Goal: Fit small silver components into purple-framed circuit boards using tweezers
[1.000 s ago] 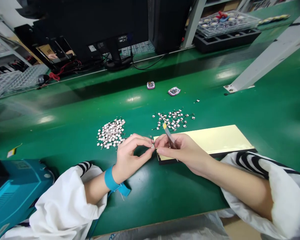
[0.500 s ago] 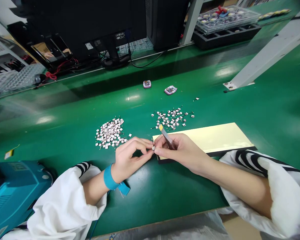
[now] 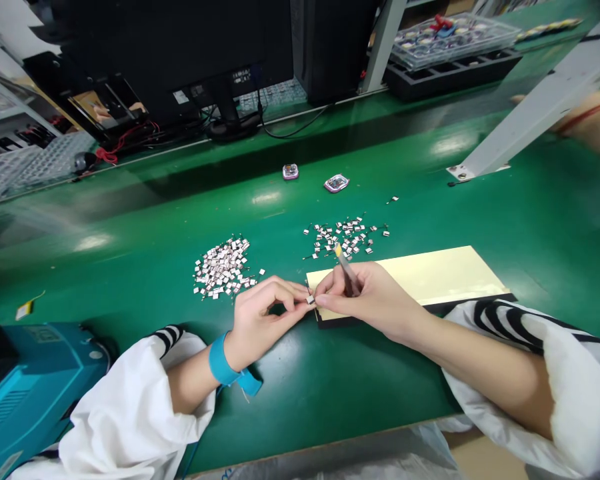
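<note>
One small white square component (image 3: pixel 310 300) with a dark lead is pinched between thumb and forefinger of the nearly closed left hand (image 3: pixel 265 307), at the left edge of a pale-yellow rectangular sheet (image 3: pixel 437 273) with a black near edge. The right hand (image 3: pixel 377 297) is curled around grey metal tweezers (image 3: pixel 349 270) with a yellow end; their tips are concealed, and its contact with the component cannot be determined. A white metal post (image 3: pixel 535 120) partly hides another person's blurred forearm (image 3: pixel 593 120). A teal machine housing (image 3: pixel 35 380) is cut off at the left. The glossy green work surface (image 3: pixel 330 393) runs from the sheet to its own front edge. A dense white component pile (image 3: pixel 223 267) lies left of a looser spread (image 3: pixel 347 237).
</note>
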Motion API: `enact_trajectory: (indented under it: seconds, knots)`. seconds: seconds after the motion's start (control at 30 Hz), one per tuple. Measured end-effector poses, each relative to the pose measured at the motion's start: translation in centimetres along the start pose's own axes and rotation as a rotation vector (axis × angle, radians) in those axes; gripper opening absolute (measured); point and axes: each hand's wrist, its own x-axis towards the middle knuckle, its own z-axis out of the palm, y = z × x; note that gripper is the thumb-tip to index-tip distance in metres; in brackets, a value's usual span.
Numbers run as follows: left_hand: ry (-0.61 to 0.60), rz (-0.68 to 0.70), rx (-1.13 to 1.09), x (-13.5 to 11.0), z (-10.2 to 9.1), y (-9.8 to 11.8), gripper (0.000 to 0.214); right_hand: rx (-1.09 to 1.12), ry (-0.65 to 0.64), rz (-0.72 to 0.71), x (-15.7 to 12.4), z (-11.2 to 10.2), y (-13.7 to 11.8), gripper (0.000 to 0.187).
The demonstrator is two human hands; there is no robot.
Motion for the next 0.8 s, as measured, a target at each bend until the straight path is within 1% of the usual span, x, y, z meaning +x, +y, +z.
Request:
enact_trajectory:
  seconds: [0.07,0.17,0.23,0.3,0.37,0.43,0.47,0.53,0.57,0.6,0.63,0.67,0.73,0.8]
  knots:
    - [-0.001,-0.026,-0.024,0.0,0.1,0.0,0.027,-0.002,-0.008,0.022,0.0,-0.2,-0.3,0.025]
    - [-0.041,0.016,0.021,0.0,0.3,-0.1,0.027,-0.074,-0.025,0.042,0.0,-0.2,-0.2,0.023]
    - [-0.114,0.055,0.068,0.1,0.3,0.0,0.024,-0.221,-0.01,0.025,0.1,-0.2,0.1,0.023]
    - [-0.197,0.066,0.125,0.5,-0.2,-0.1,0.018,-0.411,0.035,-0.041,0.3,-0.5,0.4,0.02]
    - [-0.271,0.049,0.218,1.3,-1.3,-0.4,0.01,-0.636,0.127,-0.133,0.7,-1.2,0.4,0.013]
    - [-0.352,0.011,0.349,2.4,-3.1,-1.1,0.004,-0.895,0.267,-0.199,1.4,-2.3,0.0,0.009]
    - [-0.393,-0.017,0.42,2.9,-4.0,-1.6,0.005,-1.012,0.335,-0.218,1.7,-2.9,-0.2,0.008]
    - [-0.474,-0.088,0.564,3.8,-5.8,-2.6,0.006,-1.167,0.428,-0.247,2.3,-3.9,-0.8,0.009]
    - [-0.505,-0.115,0.629,4.0,-6.5,-3.1,0.008,-1.197,0.444,-0.253,2.4,-4.3,-1.0,0.01]
    - [-0.531,-0.131,0.68,4.2,-7.0,-3.6,0.011,-1.204,0.432,-0.246,2.5,-4.4,-1.2,0.01]
    - [-0.554,-0.136,0.716,4.2,-7.3,-4.0,0.013,-1.199,0.384,-0.229,2.3,-4.4,-1.3,0.011]
    - [-0.569,-0.129,0.735,4.2,-7.4,-4.3,0.011,-1.194,0.3,-0.211,2.1,-4.2,-1.4,0.011]
    - [-0.581,-0.099,0.739,4.1,-7.2,-4.5,0.009,-1.191,0.078,-0.194,1.4,-3.5,-1.2,0.009]
    - [-0.574,-0.095,0.714,3.9,-6.8,-4.2,0.009,-1.193,-0.115,-0.218,0.5,-2.5,-0.7,0.009]
